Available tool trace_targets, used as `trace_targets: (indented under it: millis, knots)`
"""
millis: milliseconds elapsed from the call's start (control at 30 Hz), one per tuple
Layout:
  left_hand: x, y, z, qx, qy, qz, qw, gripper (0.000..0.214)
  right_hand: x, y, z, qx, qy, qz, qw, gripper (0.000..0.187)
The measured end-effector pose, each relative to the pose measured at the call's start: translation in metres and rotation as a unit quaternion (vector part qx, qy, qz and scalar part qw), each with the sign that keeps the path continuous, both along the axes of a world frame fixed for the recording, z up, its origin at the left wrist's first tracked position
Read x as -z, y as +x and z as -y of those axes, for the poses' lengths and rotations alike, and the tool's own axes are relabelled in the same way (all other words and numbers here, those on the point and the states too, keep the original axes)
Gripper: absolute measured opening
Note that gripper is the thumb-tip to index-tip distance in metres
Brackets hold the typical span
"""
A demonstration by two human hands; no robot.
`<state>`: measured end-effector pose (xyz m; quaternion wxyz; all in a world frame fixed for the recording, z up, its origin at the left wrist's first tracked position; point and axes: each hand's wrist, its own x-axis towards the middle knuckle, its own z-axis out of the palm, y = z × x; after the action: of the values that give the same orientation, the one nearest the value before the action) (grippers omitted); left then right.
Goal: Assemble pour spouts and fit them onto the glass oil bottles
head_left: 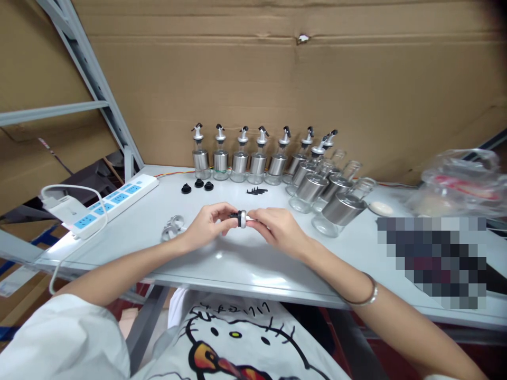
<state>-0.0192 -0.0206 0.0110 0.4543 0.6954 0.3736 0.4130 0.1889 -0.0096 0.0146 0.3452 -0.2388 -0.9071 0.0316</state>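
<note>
In front of my chest, above the table, my left hand (212, 224) pinches the black ribbed base of a bottle pourer (242, 219) with a silver collar. The pourer lies sideways, its collar toward the right. My right hand (279, 227) closes thumb and fingers on the small pale spout end of the same pourer; the fingertips partly hide it. Silver pourer tops (173, 228) lie beside my left wrist. Farther back are black stoppers (199, 183) and a small pile of black spout levers (257, 191).
A row of glass bottles (240, 161) with steel sleeves and fitted pourers stands along the cardboard wall. Bottles without pourers (344, 208) stand at the right. A power strip (119, 203) with a white cable lies left. Plastic bags (463, 184) and a pale oval object (381, 209) lie right.
</note>
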Motion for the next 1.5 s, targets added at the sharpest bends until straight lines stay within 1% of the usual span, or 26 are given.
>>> trace_targets:
  millis: [67, 133, 200, 267, 333, 400, 467, 533, 633, 700, 733, 767, 833, 933, 1000, 1067, 1133, 1167, 1200, 1233, 1300, 1333, 1400, 1433, 1500]
  knots:
    - [-0.002, 0.000, -0.002, 0.044, -0.067, 0.030, 0.996, 0.028, -0.001, 0.000, 0.000, 0.007, 0.108, 0.049, 0.993, 0.033]
    - [-0.004, 0.001, -0.003, 0.070, -0.093, 0.042, 0.992, 0.029, -0.001, 0.000, 0.000, 0.018, 0.170, 0.081, 0.982, 0.033]
    - [-0.006, 0.001, -0.003, 0.073, -0.083, 0.043, 0.993, 0.027, 0.000, 0.000, 0.000, 0.024, 0.187, 0.080, 0.979, 0.032]
    - [-0.006, 0.002, -0.002, 0.065, -0.058, 0.032, 0.996, 0.025, 0.003, 0.000, -0.001, 0.024, 0.167, 0.058, 0.984, 0.031]
    - [-0.004, 0.001, -0.001, 0.054, -0.019, 0.007, 0.998, 0.023, 0.006, -0.001, -0.001, 0.016, 0.107, 0.030, 0.994, 0.030]
    - [-0.001, 0.000, -0.002, 0.044, 0.030, -0.031, 0.998, 0.019, 0.009, -0.002, 0.000, 0.005, 0.011, 0.007, 1.000, 0.029]
    - [0.001, -0.001, -0.002, 0.035, 0.081, -0.079, 0.993, 0.015, 0.009, -0.003, 0.001, 0.000, -0.095, -0.014, 0.995, 0.028]
    - [0.001, -0.003, -0.002, 0.030, 0.119, -0.126, 0.984, 0.013, 0.007, -0.005, 0.002, 0.001, -0.194, -0.034, 0.980, 0.027]
    - [0.000, -0.003, 0.000, 0.028, 0.154, -0.158, 0.975, 0.013, 0.003, -0.006, 0.001, -0.010, -0.339, -0.063, 0.939, 0.029]
    - [0.000, -0.002, 0.000, 0.027, 0.159, -0.157, 0.974, 0.013, 0.003, -0.007, 0.001, -0.023, -0.405, -0.078, 0.911, 0.031]
    - [0.001, -0.002, 0.000, 0.026, 0.151, -0.148, 0.977, 0.013, 0.003, -0.007, 0.000, -0.025, -0.415, -0.082, 0.906, 0.032]
    - [0.001, -0.001, 0.000, 0.022, 0.138, -0.133, 0.981, 0.014, 0.003, -0.007, 0.000, -0.022, -0.406, -0.083, 0.910, 0.032]
    - [0.002, 0.000, 0.000, 0.012, 0.101, -0.086, 0.991, 0.014, 0.004, -0.007, 0.001, -0.011, -0.340, -0.072, 0.938, 0.030]
    - [0.002, 0.001, 0.000, 0.013, 0.030, -0.012, 0.999, 0.019, 0.006, -0.006, 0.002, -0.003, -0.179, -0.036, 0.983, 0.029]
    - [0.002, 0.002, -0.001, 0.033, -0.027, 0.027, 0.999, 0.022, 0.007, -0.005, 0.003, -0.007, -0.061, -0.006, 0.998, 0.031]
    - [0.002, 0.002, -0.002, 0.064, -0.081, 0.060, 0.993, 0.026, 0.006, -0.003, 0.004, -0.004, 0.072, 0.033, 0.997, 0.033]
    - [0.003, 0.001, -0.003, 0.098, -0.116, 0.080, 0.985, 0.029, 0.004, -0.002, 0.005, 0.006, 0.191, 0.068, 0.979, 0.032]
    - [0.003, 0.001, -0.003, 0.110, -0.123, 0.082, 0.983, 0.030, 0.003, -0.002, 0.006, 0.011, 0.229, 0.080, 0.970, 0.032]
    - [0.003, 0.001, -0.004, 0.115, -0.119, 0.079, 0.983, 0.031, 0.003, -0.002, 0.006, 0.015, 0.250, 0.084, 0.964, 0.031]
    - [0.003, 0.001, -0.004, 0.115, -0.106, 0.072, 0.985, 0.031, 0.002, -0.003, 0.006, 0.019, 0.254, 0.082, 0.964, 0.032]
    - [0.002, 0.001, -0.004, 0.104, -0.064, 0.054, 0.991, 0.030, 0.002, -0.004, 0.007, 0.029, 0.216, 0.069, 0.973, 0.033]
    - [0.001, 0.001, -0.004, 0.096, -0.045, 0.043, 0.993, 0.030, 0.002, -0.005, 0.007, 0.034, 0.177, 0.061, 0.982, 0.034]
    - [0.001, 0.001, -0.004, 0.086, -0.018, 0.018, 0.996, 0.029, 0.003, -0.006, 0.008, 0.039, 0.070, 0.042, 0.996, 0.034]
    - [0.002, 0.001, -0.004, 0.080, -0.007, 0.002, 0.997, 0.028, 0.003, -0.007, 0.009, 0.041, 0.010, 0.030, 0.999, 0.033]
    - [0.003, 0.000, -0.003, 0.068, 0.019, -0.036, 0.997, 0.025, 0.003, -0.009, 0.010, 0.039, -0.098, 0.004, 0.994, 0.032]
